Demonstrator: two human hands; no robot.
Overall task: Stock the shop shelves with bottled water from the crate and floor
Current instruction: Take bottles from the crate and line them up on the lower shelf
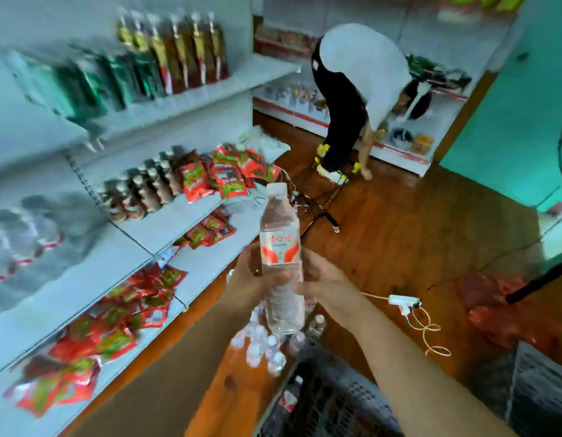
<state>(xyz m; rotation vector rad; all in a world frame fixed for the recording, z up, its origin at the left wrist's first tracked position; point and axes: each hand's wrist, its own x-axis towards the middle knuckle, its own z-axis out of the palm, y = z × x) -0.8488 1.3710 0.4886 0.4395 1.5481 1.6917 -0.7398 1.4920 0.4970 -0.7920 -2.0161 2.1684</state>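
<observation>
White metal shelves (138, 260) carry crinkled red packets (115, 339). The left hand (251, 279) clasps a clear, ribbed plastic bottle (279, 222), held upright over the wooden floor. The right hand (327, 279) grips it too. Below are capped floor bottles (260, 342) and a dark perforated crate (346, 395).

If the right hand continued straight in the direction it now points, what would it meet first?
The right hand points left, gripping the water bottle. Directly beyond is the left hand, on the bottle's other side. Past them probably comes the shelf, though depth is unclear.
</observation>
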